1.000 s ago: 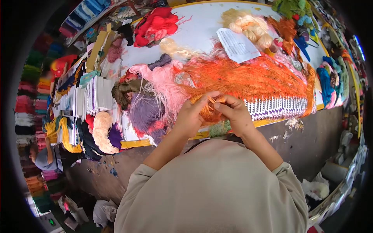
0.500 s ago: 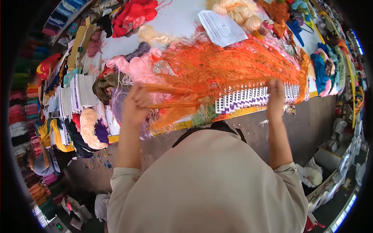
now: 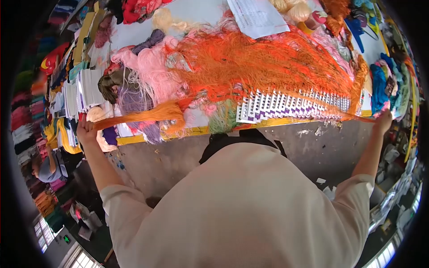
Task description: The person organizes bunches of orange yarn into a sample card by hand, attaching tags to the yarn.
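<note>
Stretched far out to the left, my left hand is closed around one end of a hank of orange thread. The hank runs from that hand to a loose loop at the table's front edge. Out at the far right, my right hand grips a thin bundle of orange strands, which slants back toward the table. Between the hands spreads a big tangle of orange thread. Just below it lies a row of white hole-punched cards with purple marks, some strands across them.
Pink yarn and green thread lie beside the tangle. A printed sheet rests behind it. Stacked white cards stand at the left. Blue skeins hang at the right corner. Another person is at the far left.
My hands have moved far apart, the left outward to the left and the right outward to the right. The orange thread in my left hand is now drawn out into one long hank.
</note>
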Available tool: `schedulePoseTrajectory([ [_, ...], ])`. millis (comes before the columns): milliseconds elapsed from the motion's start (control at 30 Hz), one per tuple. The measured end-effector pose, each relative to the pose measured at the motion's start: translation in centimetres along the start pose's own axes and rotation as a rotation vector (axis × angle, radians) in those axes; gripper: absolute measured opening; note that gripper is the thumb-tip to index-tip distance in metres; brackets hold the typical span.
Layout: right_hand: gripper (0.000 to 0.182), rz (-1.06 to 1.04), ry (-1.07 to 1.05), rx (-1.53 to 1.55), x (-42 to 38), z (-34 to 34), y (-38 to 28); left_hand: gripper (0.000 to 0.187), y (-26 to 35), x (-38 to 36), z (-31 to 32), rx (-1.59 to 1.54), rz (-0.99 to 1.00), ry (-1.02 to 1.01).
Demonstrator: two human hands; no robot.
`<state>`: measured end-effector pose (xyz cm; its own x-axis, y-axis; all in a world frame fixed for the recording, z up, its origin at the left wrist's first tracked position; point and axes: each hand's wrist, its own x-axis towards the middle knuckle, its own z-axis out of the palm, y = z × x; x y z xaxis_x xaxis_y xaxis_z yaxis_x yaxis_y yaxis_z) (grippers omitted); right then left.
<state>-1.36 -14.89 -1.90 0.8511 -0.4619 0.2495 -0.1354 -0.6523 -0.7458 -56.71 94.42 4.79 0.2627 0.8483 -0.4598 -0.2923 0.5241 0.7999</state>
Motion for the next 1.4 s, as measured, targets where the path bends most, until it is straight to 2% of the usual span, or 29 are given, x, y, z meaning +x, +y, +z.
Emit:
schedulePoseTrajectory([
  [33,0.027,-0.216,-0.119,-0.126,0.3,1.9,2.4,0.028,-2.4,-0.5,-0.2,0.060,0.003,-0.090],
  [67,0.031,-0.171,-0.377,-0.041,-1.9,4.5,1.3,0.027,-5.8,-1.7,0.4,0.119,0.005,-0.181],
  [100,0.028,-0.422,-0.563,-0.035,-0.1,10.0,10.3,0.022,-10.6,-5.7,3.4,0.222,0.122,-0.089],
  [133,0.032,-0.411,-0.530,0.063,-10.4,12.7,1.0,0.015,-14.7,-9.2,4.6,0.245,-0.222,-0.427],
  [167,0.036,-0.509,-0.818,-0.211,-16.1,14.3,-4.0,0.014,-20.3,-9.1,3.2,0.255,-0.280,-0.568],
  [200,0.035,-0.432,-0.948,-0.183,-22.4,15.9,-8.1,0.019,-25.4,-10.2,3.1,0.097,-0.674,-0.523],
  [233,0.031,-0.127,-1.114,-0.078,-27.7,18.0,-10.2,0.021,-29.1,-14.7,6.4,0.266,-0.717,-0.473],
  [267,0.025,-0.210,-1.277,-0.033,-31.6,19.5,-12.5,0.023,-33.3,-16.8,7.5,0.395,-0.747,-0.434],
  [300,0.018,-0.325,-1.291,0.001,-35.5,20.6,-13.7,0.027,-36.9,-18.4,8.5,0.543,-0.786,-0.413],
  [333,0.016,-0.491,-1.305,-0.098,-38.2,21.9,-15.2,0.027,-39.3,-21.0,10.8,0.614,-0.744,-0.470],
  [400,0.020,-0.414,-1.484,0.068,-41.7,23.3,-17.4,0.026,-43.3,-23.6,13.4,0.859,-0.668,-0.488],
  [467,0.023,-0.452,-1.533,-0.024,-44.1,24.5,-18.1,0.022,-48.2,-24.3,13.2,0.851,-0.438,-0.614],
  [533,0.024,-0.524,-1.556,-0.085,-44.8,25.0,-18.4,0.018,-48.5,-24.8,13.9,0.862,-0.438,-0.602],
  [600,0.022,-0.525,-1.602,-0.159,-45.0,25.3,-18.2,0.018,-47.9,-24.8,14.5,1.051,-0.351,-0.608],
  [733,0.018,-0.484,-1.637,-0.053,-44.7,25.2,-17.9,0.017,-47.1,-24.5,13.7,1.007,-0.311,-0.593],
  [800,0.018,-0.483,-1.640,-0.050,-44.8,25.4,-17.9,0.019,-46.4,-24.8,14.7,0.770,-0.618,-0.522],
  [867,0.018,-0.421,-1.646,-0.041,-44.8,25.4,-18.0,0.017,-46.3,-24.8,14.9,0.750,-0.675,-0.462],
  [933,0.017,-0.393,-1.648,-0.036,-44.7,25.6,-18.1,0.012,-46.6,-24.6,14.6,0.674,-0.735,-0.537],
  [1100,0.016,-0.376,-1.660,-0.069,-44.8,25.9,-18.6,0.008,-47.6,-24.2,14.7,0.827,-0.698,-0.600],
  [1167,0.016,-0.309,-1.698,-0.109,-44.8,25.9,-18.7,0.007,-48.5,-24.0,14.4,0.883,-0.667,-0.625],
  [1233,0.016,-0.274,-1.710,-0.105,-44.8,26.0,-18.7,0.007,-49.1,-23.8,14.0,0.846,-0.546,-0.686],
  [1333,0.018,-0.227,-1.713,-0.073,-44.9,26.0,-18.5,0.011,-47.9,-24.0,14.2,0.838,-0.612,-0.663],
  [1400,0.019,-0.214,-1.707,-0.048,-44.8,25.8,-18.3,0.011,-47.9,-23.1,13.1,0.858,-0.567,-0.589],
])
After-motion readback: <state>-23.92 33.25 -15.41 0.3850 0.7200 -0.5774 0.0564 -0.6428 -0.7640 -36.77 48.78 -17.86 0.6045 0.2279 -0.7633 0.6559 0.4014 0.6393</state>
